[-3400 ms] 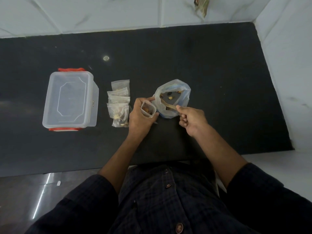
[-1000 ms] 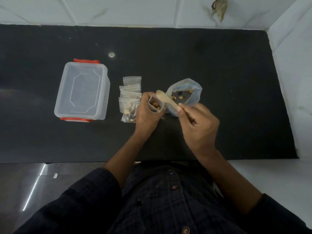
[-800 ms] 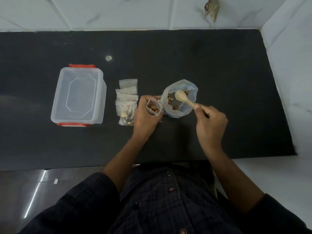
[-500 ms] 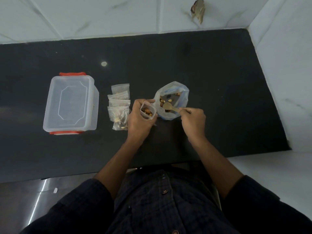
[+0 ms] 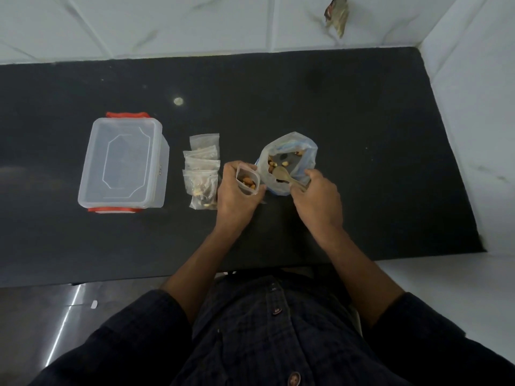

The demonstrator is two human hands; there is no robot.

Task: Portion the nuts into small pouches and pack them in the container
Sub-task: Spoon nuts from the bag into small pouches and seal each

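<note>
On the matte black counter (image 5: 362,135) I see, at far left, a clear rectangular plastic container (image 5: 122,165) with red latches, lid on. Beside it lie crinkly filled pouches (image 5: 202,174). My left hand (image 5: 237,196) grips an open small pouch (image 5: 247,183) with nuts inside. My right hand (image 5: 316,200) pinches a wooden spoon (image 5: 285,175), its bowl inside the thin nut bag (image 5: 287,161).

dim, flat light | soft focus | wide-angle bending at edges | faint floor glare
</note>
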